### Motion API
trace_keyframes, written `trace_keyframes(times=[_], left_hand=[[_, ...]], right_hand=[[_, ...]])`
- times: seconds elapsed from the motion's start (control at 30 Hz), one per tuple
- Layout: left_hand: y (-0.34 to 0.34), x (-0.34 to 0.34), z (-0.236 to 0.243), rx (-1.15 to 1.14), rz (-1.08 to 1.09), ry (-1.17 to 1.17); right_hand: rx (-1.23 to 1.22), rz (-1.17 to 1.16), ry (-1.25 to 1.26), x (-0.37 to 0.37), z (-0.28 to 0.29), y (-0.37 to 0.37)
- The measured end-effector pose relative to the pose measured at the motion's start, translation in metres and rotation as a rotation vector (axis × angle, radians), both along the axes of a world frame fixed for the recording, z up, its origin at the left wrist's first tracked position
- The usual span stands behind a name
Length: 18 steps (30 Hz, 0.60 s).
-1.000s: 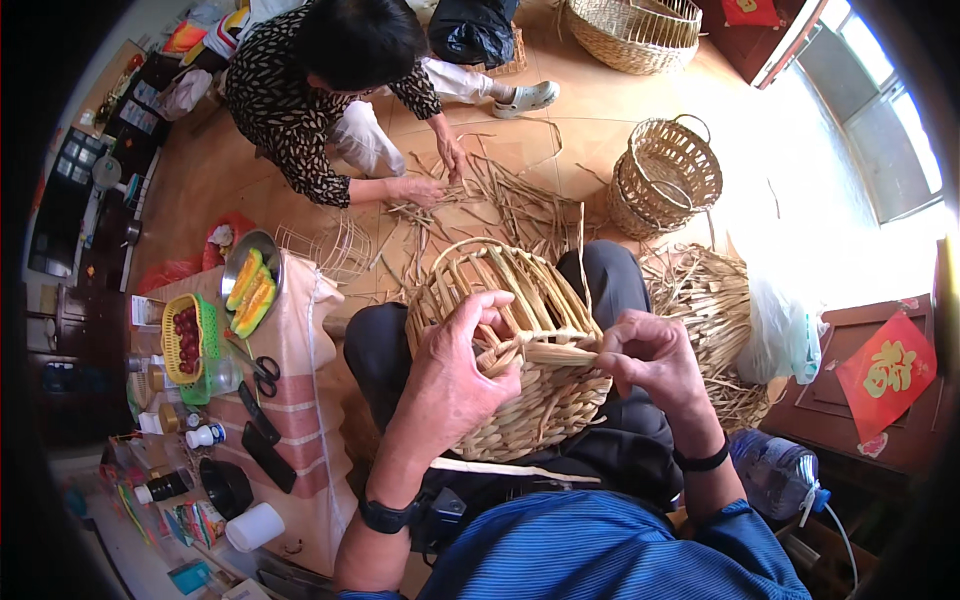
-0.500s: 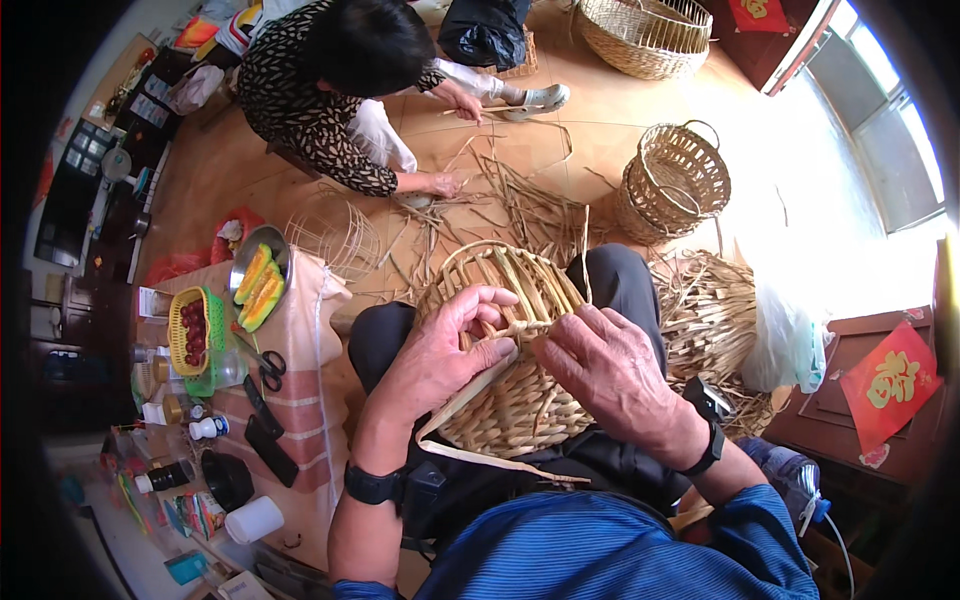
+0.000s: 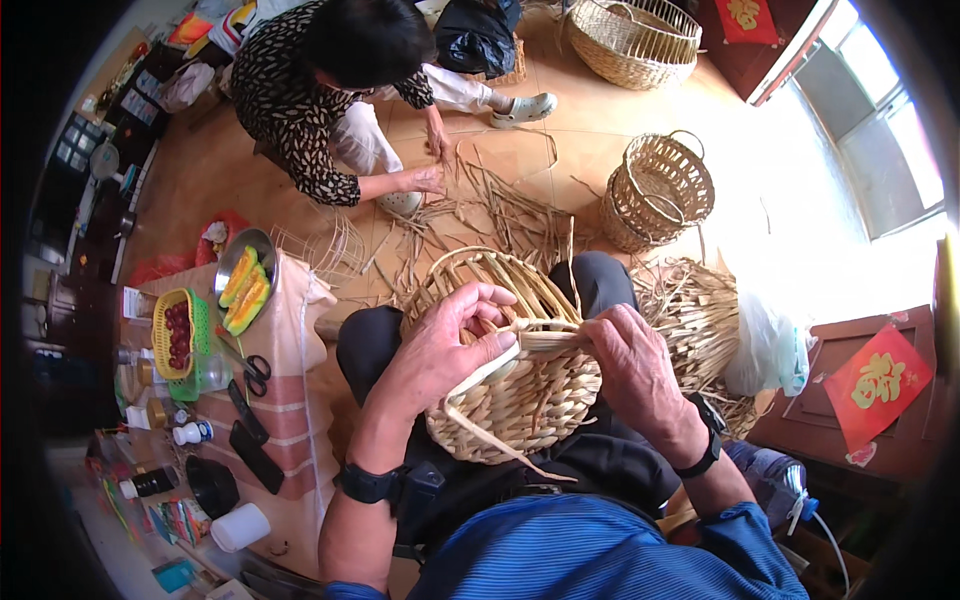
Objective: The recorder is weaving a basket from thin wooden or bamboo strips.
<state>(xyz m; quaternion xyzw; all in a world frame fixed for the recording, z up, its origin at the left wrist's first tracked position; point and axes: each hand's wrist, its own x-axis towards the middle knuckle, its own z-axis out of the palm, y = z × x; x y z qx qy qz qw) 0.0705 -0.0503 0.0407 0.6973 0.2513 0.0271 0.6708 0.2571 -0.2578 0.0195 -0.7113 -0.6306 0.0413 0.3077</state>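
Observation:
A half-woven straw basket (image 3: 515, 420) rests on my lap between my knees, with upright stakes at its top. My left hand (image 3: 455, 350) grips the near rim, fingers curled over it and thumb on a pale flat strip (image 3: 473, 420) that hangs down across the basket's front. My right hand (image 3: 635, 375) has its fingertips closed on the twisted straw at the right of the rim; exactly what they pinch is partly hidden.
Another person (image 3: 320, 120) bends over scattered straw (image 3: 500, 200). Two stacked baskets (image 3: 660, 190), a wide basket (image 3: 630, 45) and a straw bundle (image 3: 685, 320) lie beyond me. A cloth-covered table (image 3: 295, 360) with fruit and scissors stands left, a water bottle (image 3: 765, 480) right.
My right hand first moved inward across the front of the basket, then back out to the rim's right. A pale strip now hangs from my left thumb down the front.

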Motion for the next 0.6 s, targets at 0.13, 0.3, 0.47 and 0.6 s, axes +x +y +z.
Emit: trace_keyframes(times=[0.13, 0.3, 0.47, 0.6], left_hand=[[0.004, -0.002, 0.001, -0.104, 0.004, -0.012], [0.002, 0.002, -0.007, -0.061, 0.028, -0.105], [0.003, -0.007, -0.014, -0.048, 0.058, -0.083], [-0.002, -0.002, -0.013, 0.022, 0.077, -0.067]], right_hand=[[0.016, -0.045, 0.03, 0.017, -0.009, -0.011], [0.053, -0.131, 0.218, 0.027, -0.023, -0.017], [-0.001, -0.023, -0.037, -0.005, 0.025, 0.007], [-0.111, 0.113, -0.234, -0.024, 0.026, 0.019]])
